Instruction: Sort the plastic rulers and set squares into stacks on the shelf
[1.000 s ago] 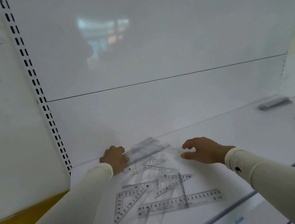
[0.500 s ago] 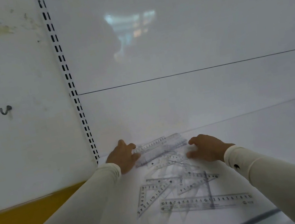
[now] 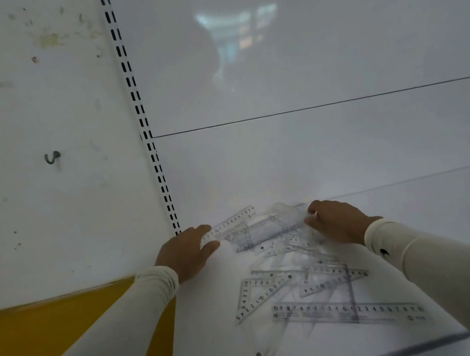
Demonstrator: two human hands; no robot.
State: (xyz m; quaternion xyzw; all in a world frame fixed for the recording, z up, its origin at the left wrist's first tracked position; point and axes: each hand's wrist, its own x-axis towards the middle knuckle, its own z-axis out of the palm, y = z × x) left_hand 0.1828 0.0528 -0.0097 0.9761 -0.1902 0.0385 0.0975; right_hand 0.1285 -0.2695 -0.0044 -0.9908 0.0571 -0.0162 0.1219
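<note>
Gleaming white shelf (image 3: 426, 238) (wall (image 3: 24, 183) stained) bears clear rulers (image 3: 345, 312).

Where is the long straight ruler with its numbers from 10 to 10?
In the head view, the long ruler lies flat at the near edge of the shelf, front right of the pile, just right of a set square.

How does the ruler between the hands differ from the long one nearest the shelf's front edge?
The far ruler is gripped at its ends by the left hand and right hand; the near ruler lies untouched. The far ruler sits by the back wall, blurred; the near ruler's numbers read clearly. Both are clear plastic, overlapping other pieces on the white shelf.
</note>
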